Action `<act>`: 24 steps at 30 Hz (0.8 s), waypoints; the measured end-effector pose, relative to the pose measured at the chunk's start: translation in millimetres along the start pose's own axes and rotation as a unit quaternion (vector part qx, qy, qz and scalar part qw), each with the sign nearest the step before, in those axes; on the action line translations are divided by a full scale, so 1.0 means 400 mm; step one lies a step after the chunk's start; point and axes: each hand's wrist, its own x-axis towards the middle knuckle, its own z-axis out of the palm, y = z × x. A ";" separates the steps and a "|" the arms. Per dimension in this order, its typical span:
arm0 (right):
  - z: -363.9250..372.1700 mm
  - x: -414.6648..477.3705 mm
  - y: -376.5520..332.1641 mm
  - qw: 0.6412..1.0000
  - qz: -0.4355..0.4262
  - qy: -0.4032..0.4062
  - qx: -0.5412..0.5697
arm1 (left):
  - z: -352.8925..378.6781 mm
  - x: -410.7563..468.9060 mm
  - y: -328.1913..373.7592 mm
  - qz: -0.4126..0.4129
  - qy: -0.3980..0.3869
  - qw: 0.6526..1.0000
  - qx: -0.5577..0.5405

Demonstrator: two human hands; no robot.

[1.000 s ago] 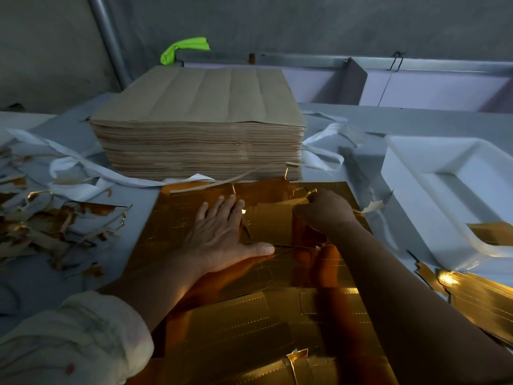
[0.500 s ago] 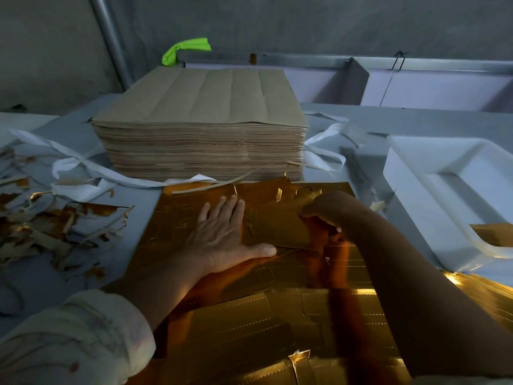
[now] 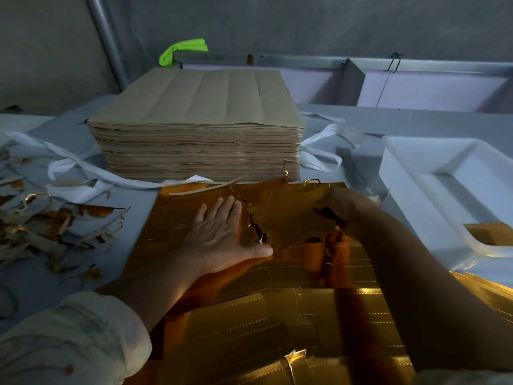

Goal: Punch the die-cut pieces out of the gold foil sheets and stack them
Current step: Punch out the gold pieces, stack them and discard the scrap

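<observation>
My left hand (image 3: 222, 234) lies flat, fingers spread, pressing the gold foil sheet (image 3: 277, 307) onto the desk (image 3: 133, 218). My right hand (image 3: 340, 208) has its grip pinched on a die-cut piece (image 3: 288, 218), lifted & partly torn free, ragged edge just beside my left fingers. Straight behind the sheet stands a tall stack of brown sheets (image 3: 194, 129), touching its far edge. Foil scraps (image 3: 55, 232) piled to the left, white straps (image 3: 83, 173) between scraps & stack. White tray (image 3: 416, 195) on the right w/ a gold piece (image 3: 488, 233) at its near edge; more gold pieces (image 3: 488, 287) beside my right forearm.
</observation>
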 end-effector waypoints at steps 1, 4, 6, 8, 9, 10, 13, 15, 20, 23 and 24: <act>-0.003 0.003 -0.001 1.000 0.000 0.000 0.014 | 0.000 0.000 0.001 0.000 0.001 1.000 0.000; -0.009 0.007 -0.004 1.000 -0.006 -0.001 0.025 | -0.002 -0.002 0.002 0.001 0.002 1.000 -0.002; -0.019 0.009 -0.008 0.999 -0.022 0.003 0.037 | -0.004 -0.002 0.002 0.003 -0.001 1.000 -0.005; -0.034 0.006 -0.008 0.997 -0.015 0.013 0.080 | -0.005 -0.003 0.002 0.002 -0.002 1.000 -0.008; -0.043 0.001 -0.007 0.994 -0.005 0.018 0.105 | -0.005 -0.004 0.002 0.001 0.001 1.000 -0.008; -0.051 -0.005 -0.005 0.991 0.005 0.018 0.130 | -0.005 -0.004 0.003 -0.001 0.003 1.000 -0.008; -0.064 -0.022 -0.011 0.980 0.033 -0.018 0.196 | -0.003 -0.001 0.003 0.000 0.007 1.000 -0.005; -0.062 -0.026 -0.015 0.974 0.040 -0.038 0.219 | 0.000 0.002 0.003 -0.001 0.008 1.000 -0.007; -0.034 -0.011 -0.017 0.972 0.037 -0.053 0.225 | -0.012 0.002 0.000 0.001 -0.002 1.000 -0.027; -0.011 0.000 -0.028 0.982 0.037 -0.059 0.177 | -0.048 0.000 -0.002 -0.009 -0.020 0.995 -0.098; -0.005 0.009 -0.029 0.984 0.040 -0.054 0.166 | -0.063 0.001 -0.006 -0.023 -0.018 0.989 -0.147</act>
